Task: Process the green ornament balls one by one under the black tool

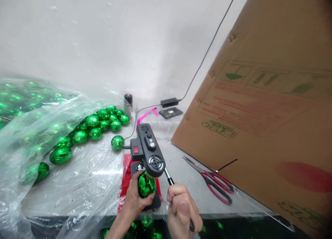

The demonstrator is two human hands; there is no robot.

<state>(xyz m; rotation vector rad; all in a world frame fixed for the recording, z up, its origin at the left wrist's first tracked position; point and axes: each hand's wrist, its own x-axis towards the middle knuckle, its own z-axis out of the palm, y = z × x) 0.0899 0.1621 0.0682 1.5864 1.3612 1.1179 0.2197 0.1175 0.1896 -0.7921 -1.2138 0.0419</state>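
A shiny green faceted bauble (146, 185) sits under the front end of a small black bench machine (151, 149) with a red switch. My left hand (135, 197) is closed around the bauble, thumb at its front and fingers at its left side. To the right, my right hand (183, 209) is wrapped round the machine's metal lever (169, 176), which has a black grip. The machine stands on a red sheet (125, 176). Its head hides the top of the bauble.
Many green baubles (80, 137) lie at the left, partly in a clear plastic bag (85, 183). Red-handled scissors (215, 183) lie right of the lever, by a large cardboard box (259, 104). Behind are a phone (170, 112), a power adapter (169, 102) and a dark cylinder (128, 99).
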